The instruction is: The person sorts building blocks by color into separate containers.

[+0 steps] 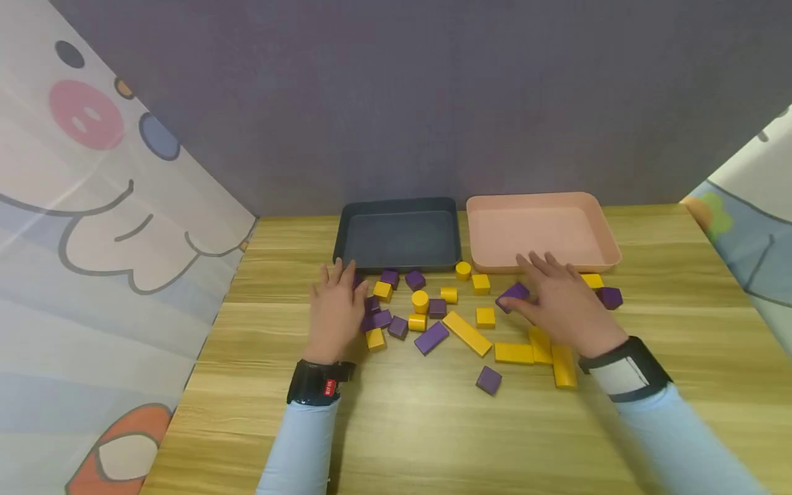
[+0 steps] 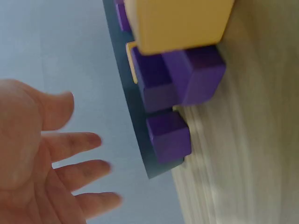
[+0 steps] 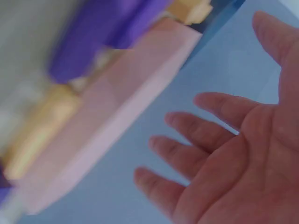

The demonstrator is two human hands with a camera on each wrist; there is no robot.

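Note:
My left hand [image 1: 334, 313] is held over the left end of the scattered blocks, fingers spread and nothing in its palm. Beside its thumb are purple blocks [image 1: 377, 321] and a yellow cube [image 1: 375, 339]; the left wrist view shows purple blocks [image 2: 169, 136] apart from the fingers. Above the blocks at the right, my right hand [image 1: 566, 306] has its fingers stretched out and holds nothing. A purple block [image 1: 513, 296] lies near its thumb in the head view. Under that hand and wrist, yellow blocks [image 1: 564, 366] are partly hidden.
A dark blue tray [image 1: 399, 268] and a pink tray [image 1: 544, 267] stand side by side against the grey back wall. Between the hands lie several yellow and purple blocks, including a long yellow one [image 1: 467, 334] and yellow cylinders [image 1: 420, 301]. One purple cube [image 1: 489, 380] lies nearer the front.

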